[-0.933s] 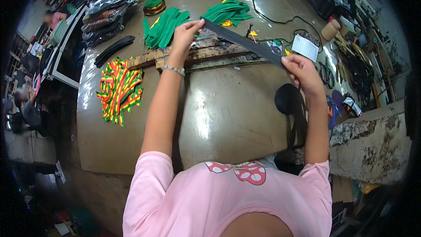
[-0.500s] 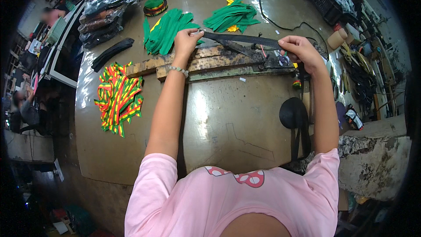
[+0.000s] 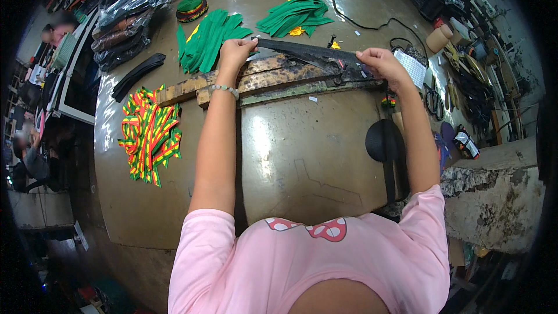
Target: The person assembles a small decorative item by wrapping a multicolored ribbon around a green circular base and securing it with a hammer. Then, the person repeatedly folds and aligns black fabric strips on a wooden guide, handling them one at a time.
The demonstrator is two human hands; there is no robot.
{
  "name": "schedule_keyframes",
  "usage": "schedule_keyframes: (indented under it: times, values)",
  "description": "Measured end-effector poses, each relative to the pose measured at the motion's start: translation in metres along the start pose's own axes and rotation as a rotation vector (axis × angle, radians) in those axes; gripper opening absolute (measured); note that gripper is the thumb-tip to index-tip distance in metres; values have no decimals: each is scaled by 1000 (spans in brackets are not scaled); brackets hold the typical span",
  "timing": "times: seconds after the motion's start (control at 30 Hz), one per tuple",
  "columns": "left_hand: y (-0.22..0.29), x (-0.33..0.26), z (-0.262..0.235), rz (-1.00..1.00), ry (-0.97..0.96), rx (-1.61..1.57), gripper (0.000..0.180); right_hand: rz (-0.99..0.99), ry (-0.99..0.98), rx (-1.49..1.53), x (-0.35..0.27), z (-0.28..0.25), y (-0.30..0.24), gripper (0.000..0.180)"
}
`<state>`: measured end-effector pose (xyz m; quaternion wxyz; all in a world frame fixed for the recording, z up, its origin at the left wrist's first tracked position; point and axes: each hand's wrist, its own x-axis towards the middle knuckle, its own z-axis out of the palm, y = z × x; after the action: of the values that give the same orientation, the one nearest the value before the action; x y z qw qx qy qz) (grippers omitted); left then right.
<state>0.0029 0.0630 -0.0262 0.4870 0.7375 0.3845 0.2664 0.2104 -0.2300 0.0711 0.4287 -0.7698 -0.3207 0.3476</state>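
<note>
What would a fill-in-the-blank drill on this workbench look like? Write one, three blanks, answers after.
1. The left hand and right hand stretch a ____ strap between them.
2. The strap is held above a long ____ block lying on the table.
3. The pile of striped strips lies to the person's ____.

Missing words: black; wooden; left

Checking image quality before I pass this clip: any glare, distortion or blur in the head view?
Head view: strong fisheye bend with black corners; glare streaks on the worktable; left hand, right hand and black strap sharp; people at the left rim blurred.
</note>
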Motion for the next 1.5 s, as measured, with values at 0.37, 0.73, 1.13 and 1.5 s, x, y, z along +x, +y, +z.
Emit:
schedule_keyframes:
  times: [0.37, 0.73, 1.13, 1.5]
  values:
    - [13, -10, 0, -66, 23, 152, 29, 39, 25, -212, 10, 12, 35, 23]
    - [8, -13, -12, 48, -238, 95, 26, -540, 173, -221, 78, 167, -68, 24]
    - [1, 0, 0, -18, -50, 30, 28, -436, 159, -571, 93, 141, -65, 32]
    - [6, 2, 0, -97, -55, 26, 27, 35, 65, 53, 6, 23, 43, 26]
